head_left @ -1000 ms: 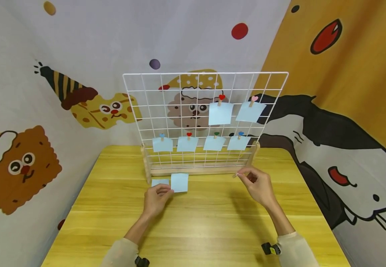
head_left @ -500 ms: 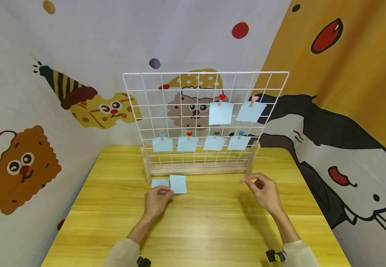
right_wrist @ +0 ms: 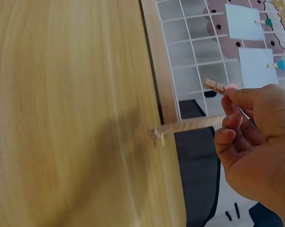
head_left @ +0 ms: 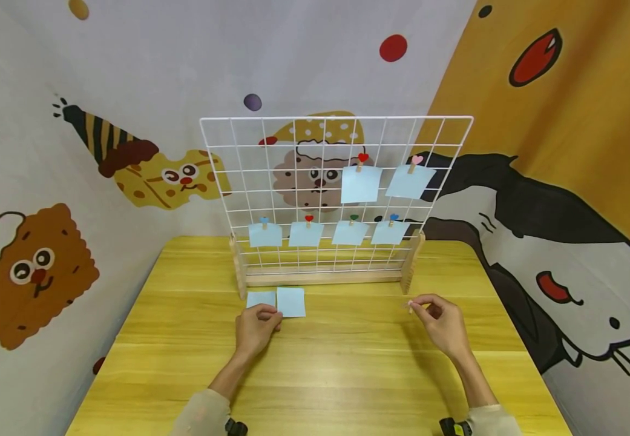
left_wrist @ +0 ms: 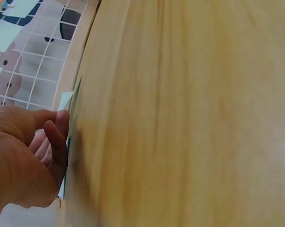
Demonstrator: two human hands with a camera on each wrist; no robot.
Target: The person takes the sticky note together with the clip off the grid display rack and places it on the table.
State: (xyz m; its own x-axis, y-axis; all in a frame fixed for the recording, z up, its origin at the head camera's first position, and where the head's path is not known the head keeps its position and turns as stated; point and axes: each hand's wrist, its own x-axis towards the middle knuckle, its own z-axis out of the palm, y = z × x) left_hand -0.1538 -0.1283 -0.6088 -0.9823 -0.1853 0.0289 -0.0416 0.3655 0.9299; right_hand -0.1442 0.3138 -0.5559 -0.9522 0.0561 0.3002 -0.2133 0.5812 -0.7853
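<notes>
In the head view, my left hand pinches the lower left corner of a light-blue square paper note in front of the grid stand. Another blue note lies beside it, partly hidden by the hand. The left wrist view shows the left fingertips at the paper's thin edge. My right hand, above the table's right half, pinches a small wooden clothespin between thumb and forefinger; a bit of pink shows at its held end. The other right fingers are loosely curled.
A white wire grid stands upright in a wooden base at the back of the wooden table. Several blue notes hang there on heart clips, including one upper note. A cartoon-printed cloth surrounds the table.
My right hand has moved right and toward the table's front with the clothespin. The note at my left hand has shifted slightly down and left, while that hand has stayed nearly still.
</notes>
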